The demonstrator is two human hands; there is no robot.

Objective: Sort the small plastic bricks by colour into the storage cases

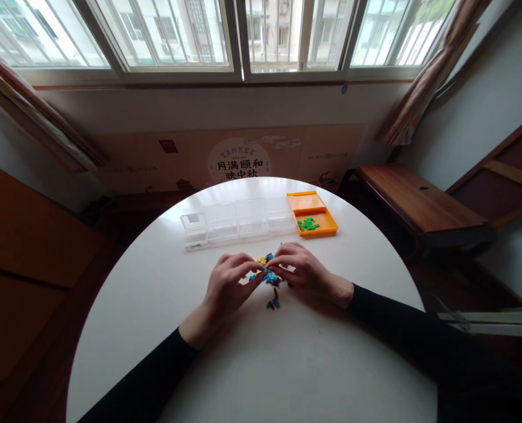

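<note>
On the round white bench (261,370), in the head view, the left hand (226,281) and right hand (305,269) sit close together over a pile (270,278) of blue, yellow and dark blocks. Each grip has thumb and fingertips drawn in; whether either is clamped on a block, I cannot tell. A few loose blocks (275,303) lie on the near side. Beyond, an orange tray (328,224) with green blocks (309,225) lies beside a clear case (221,231).

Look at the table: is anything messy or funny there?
A little: a few blue and dark pieces lie loose on the white table, apart from the mixed pile between the left hand and right hand, so they look like strays. The green pieces sit together in the orange box. I see nothing broken.
</note>
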